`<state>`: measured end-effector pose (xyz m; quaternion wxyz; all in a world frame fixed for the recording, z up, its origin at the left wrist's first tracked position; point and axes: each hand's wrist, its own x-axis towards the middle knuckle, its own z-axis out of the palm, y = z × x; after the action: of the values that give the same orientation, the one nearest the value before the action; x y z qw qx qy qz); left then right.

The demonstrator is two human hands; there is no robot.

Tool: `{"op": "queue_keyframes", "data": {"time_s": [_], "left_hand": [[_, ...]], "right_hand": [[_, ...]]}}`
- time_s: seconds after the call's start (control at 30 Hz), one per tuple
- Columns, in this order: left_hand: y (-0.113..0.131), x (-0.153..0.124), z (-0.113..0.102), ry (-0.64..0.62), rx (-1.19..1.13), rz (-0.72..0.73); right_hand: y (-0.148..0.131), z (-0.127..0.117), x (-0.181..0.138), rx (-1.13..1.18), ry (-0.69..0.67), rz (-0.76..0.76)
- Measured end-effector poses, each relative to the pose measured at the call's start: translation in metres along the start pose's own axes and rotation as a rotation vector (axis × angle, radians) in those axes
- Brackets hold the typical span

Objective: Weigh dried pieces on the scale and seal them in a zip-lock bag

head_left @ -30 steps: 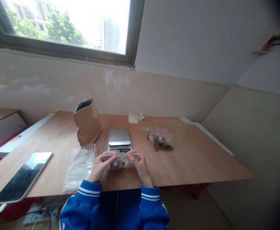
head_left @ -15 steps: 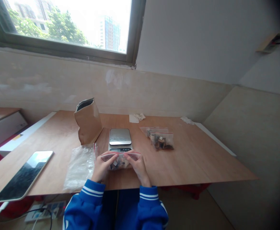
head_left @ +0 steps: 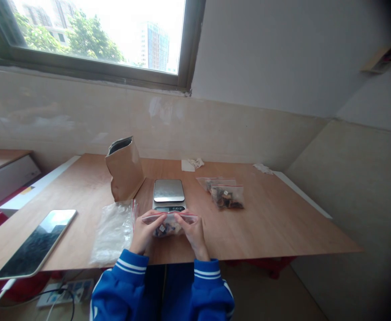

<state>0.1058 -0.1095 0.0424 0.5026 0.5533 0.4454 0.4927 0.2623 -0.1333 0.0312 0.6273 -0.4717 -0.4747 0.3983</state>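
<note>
Between my two hands is a clear zip bag [head_left: 169, 229] with a red seal strip and small mixed pieces inside, too small to name. My left hand [head_left: 146, 230] pinches the left part of its top edge. On the other side, my right hand [head_left: 192, 228] pinches the same edge, the two thumbs close together. Just beyond the bag stands a kitchen scale [head_left: 169, 191] with a silver plate and a dark display. Empty clear zip bags [head_left: 112, 234] lie flat left of my left hand.
An open brown paper bag [head_left: 126, 171] stands behind the empty bags. Filled zip bags [head_left: 228, 197] lie right of the scale. A phone [head_left: 36, 245] with a white cable rests at the left edge. Crumpled tissue [head_left: 195, 163] and another white scrap [head_left: 262, 168] are at the back.
Both hands keep pinching the bag's top edge, with the thumbs barely shifted along the seal. The whole view has slid slightly; the other things stay in place.
</note>
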Motion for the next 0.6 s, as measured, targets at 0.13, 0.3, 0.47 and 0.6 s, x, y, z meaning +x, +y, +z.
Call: {"op": "queue_keyframes", "data": {"time_s": [0.13,0.3,0.47,0.6], "left_hand": [[0.001,0.0007,-0.0012,-0.03,-0.044,0.0],[-0.0021,0.0022,-0.005,-0.103,-0.108,-0.028],[-0.0046,0.0025,-0.0062,-0.097,-0.107,-0.029],[-0.0011,0.0009,-0.0045,-0.104,-0.114,-0.023]], "right_hand": [[0.0017,-0.0006,0.0015,0.032,-0.046,0.002],[0.0004,-0.003,0.0016,0.045,-0.129,0.009],[0.0001,-0.0031,0.0011,0.025,-0.118,-0.004],[0.0015,-0.001,0.0008,-0.011,-0.044,-0.012]]}}
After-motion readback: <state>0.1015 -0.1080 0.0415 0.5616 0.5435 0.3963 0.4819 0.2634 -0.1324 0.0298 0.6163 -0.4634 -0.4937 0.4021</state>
